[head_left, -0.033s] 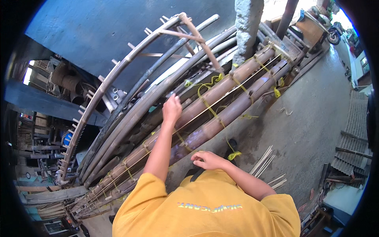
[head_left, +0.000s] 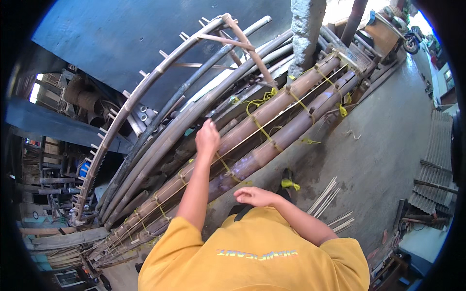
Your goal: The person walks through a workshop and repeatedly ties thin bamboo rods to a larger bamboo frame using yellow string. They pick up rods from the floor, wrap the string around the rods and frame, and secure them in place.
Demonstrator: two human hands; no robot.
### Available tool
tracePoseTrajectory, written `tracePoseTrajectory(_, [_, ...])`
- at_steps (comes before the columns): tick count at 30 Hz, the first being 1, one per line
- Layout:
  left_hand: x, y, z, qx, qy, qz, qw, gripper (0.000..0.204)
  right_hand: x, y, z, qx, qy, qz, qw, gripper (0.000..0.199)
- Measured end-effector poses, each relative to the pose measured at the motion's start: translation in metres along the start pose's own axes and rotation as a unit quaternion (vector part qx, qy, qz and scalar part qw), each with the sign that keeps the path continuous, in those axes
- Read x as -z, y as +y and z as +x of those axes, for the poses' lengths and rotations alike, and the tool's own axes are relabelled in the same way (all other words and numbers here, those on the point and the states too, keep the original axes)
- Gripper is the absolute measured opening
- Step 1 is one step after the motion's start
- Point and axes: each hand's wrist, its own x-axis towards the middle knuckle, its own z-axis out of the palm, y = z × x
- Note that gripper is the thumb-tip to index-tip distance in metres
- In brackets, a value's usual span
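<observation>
Two thick brown bamboo poles run diagonally side by side, the far pole (head_left: 264, 116) and the near pole (head_left: 264, 153), with yellow straps (head_left: 261, 128) tied around them at intervals. A thin pale strip (head_left: 252, 132) lies lengthwise between them. My left hand (head_left: 208, 139) is raised over the far pole, its fingers closed; what they hold, if anything, is hidden. My right hand (head_left: 257, 196) hovers on the near side, close to my body, its fingers loosely bent with nothing visible in them. A yellow strap bundle (head_left: 290, 184) lies near my foot.
Beyond the poles stands a curved bamboo frame with pegs (head_left: 160, 70), before a blue wall (head_left: 111, 43). A rough concrete post (head_left: 305, 36) rises at the back. Thin split sticks (head_left: 323, 198) lie on the concrete floor (head_left: 383, 145) to my right.
My left hand has shifted slightly left and down. The yellow strap that hung from the near pole toward the bundle no longer shows as a line. My right hand has barely moved.
</observation>
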Motion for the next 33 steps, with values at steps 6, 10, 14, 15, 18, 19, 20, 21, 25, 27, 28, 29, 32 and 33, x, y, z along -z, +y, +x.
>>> tracePoseTrajectory(6, [0.022,-0.053,-0.107,0.009,-0.237,0.057,0.97,0.044,-0.097,-0.007,0.085,0.252,0.281,0.134,0.916,0.026])
tracePoseTrajectory(10, [-0.073,-0.196,-0.113,-0.066,-0.117,-0.308,0.942,0.047,-0.113,-0.143,0.114,0.254,0.052,-0.251,0.932,0.038])
tracePoseTrajectory(14, [0.016,-0.045,-0.106,0.063,-0.144,-0.027,0.987,0.036,-0.004,-0.154,0.156,0.163,0.294,-0.63,0.7,0.058])
tracePoseTrajectory(15, [0.013,-0.039,-0.109,0.024,-0.079,-0.079,0.993,0.033,0.017,-0.143,0.173,0.126,0.245,-0.606,0.746,0.062])
tracePoseTrajectory(18, [0.001,-0.075,-0.111,0.05,-0.063,-0.103,0.991,0.032,-0.004,-0.17,0.153,0.221,0.035,-0.139,0.965,0.053])
tracePoseTrajectory(19, [-0.016,-0.105,-0.115,0.012,-0.028,-0.09,0.995,0.032,-0.019,-0.177,0.116,0.241,-0.028,-0.085,0.966,0.051])
tracePoseTrajectory(20, [-0.038,-0.142,-0.119,-0.028,0.009,-0.074,0.997,0.032,-0.033,-0.186,0.075,0.255,-0.092,-0.03,0.962,0.049])
tracePoseTrajectory(21, [-0.033,-0.117,-0.116,0.009,0.002,-0.085,0.996,0.032,-0.027,-0.144,0.057,0.272,-0.08,-0.151,0.947,0.047])
tracePoseTrajectory(25, [-0.002,-0.066,-0.109,0.026,-0.008,-0.086,0.996,0.025,-0.025,-0.015,0.04,0.28,-0.012,-0.448,0.849,0.043])
tracePoseTrajectory(27, [-0.001,-0.071,-0.082,-0.006,0.003,-0.283,0.959,0.023,-0.033,-0.013,0.047,0.284,0.024,-0.348,0.893,0.046])
tracePoseTrajectory(28, [0.023,-0.038,-0.063,-0.02,0.017,-0.317,0.948,0.025,-0.032,-0.008,0.048,0.303,0.044,-0.35,0.885,0.046])
tracePoseTrajectory(29, [0.033,-0.034,-0.04,0.035,0.019,-0.353,0.935,0.024,-0.032,-0.007,0.046,0.321,0.06,-0.357,0.875,0.045])
tracePoseTrajectory(32, [0.005,-0.078,0.014,-0.011,0.16,-0.218,0.963,0.03,-0.033,-0.002,0.04,0.336,0.069,-0.44,0.83,0.038])
tracePoseTrajectory(33, [-0.016,-0.099,0.009,0.004,0.107,-0.096,0.99,0.03,-0.037,-0.004,0.039,0.313,0.065,-0.469,0.823,0.035])
